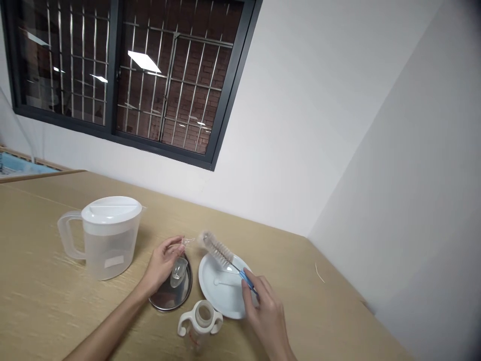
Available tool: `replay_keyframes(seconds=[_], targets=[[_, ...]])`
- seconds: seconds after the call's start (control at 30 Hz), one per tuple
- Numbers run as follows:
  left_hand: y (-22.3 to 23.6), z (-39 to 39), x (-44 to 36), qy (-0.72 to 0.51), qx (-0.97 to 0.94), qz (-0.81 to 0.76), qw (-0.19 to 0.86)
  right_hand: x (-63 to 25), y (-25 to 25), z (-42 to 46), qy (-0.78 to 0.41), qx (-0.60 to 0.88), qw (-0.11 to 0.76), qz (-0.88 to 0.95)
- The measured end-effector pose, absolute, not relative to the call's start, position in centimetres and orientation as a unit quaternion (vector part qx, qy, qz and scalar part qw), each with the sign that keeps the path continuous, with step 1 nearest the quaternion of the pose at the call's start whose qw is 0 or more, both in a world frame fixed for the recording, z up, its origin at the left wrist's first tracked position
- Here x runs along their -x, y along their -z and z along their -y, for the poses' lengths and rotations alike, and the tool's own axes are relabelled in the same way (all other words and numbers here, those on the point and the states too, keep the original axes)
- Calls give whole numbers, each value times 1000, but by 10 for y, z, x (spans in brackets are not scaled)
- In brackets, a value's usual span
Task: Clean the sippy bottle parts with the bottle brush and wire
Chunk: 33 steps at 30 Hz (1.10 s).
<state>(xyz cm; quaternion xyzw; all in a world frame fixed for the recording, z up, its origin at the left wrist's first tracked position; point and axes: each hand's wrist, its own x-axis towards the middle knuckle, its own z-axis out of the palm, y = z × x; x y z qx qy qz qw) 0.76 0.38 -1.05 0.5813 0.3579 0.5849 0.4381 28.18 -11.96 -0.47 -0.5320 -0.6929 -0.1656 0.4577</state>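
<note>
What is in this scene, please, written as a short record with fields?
left hand: holds small clear piece
right hand: holds bristle brush by its blue handle
metal dish: carries clear cup
pale plate: clear slender item lying on it
bottle: open, two side handles
pitcher: lidded, at left

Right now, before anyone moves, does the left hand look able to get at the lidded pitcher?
Probably yes: the lidded pitcher stands near the left hand, with only bare tabletop between. However, its handle faces away, and the hand's fingertips already hold a small clear piece.
</note>
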Motion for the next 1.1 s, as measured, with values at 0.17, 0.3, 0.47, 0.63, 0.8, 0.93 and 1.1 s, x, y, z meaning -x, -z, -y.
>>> replay_keyframes(seconds=[0.17,0.3,0.47,0.63,0.8,0.93,1.1], targets=[[16,-1,-12,-597,-649,-373,288,-273,0,123,113,498,468,721],[17,-3,-10,-596,-643,-410,251,-280,-5,125,80,526,529,661],[14,-5,-8,-602,-622,-406,293,-285,-5,124,71,551,535,636],[14,-2,-9,-592,-643,-408,265,-277,4,122,53,541,481,688],[17,-1,-8,-558,-686,-416,211,-281,1,123,39,550,497,670],[17,1,-8,-536,-713,-421,167,-287,-4,124,66,552,520,648],[12,7,-9,-503,-739,-426,138,-282,-2,124,113,526,477,695]])
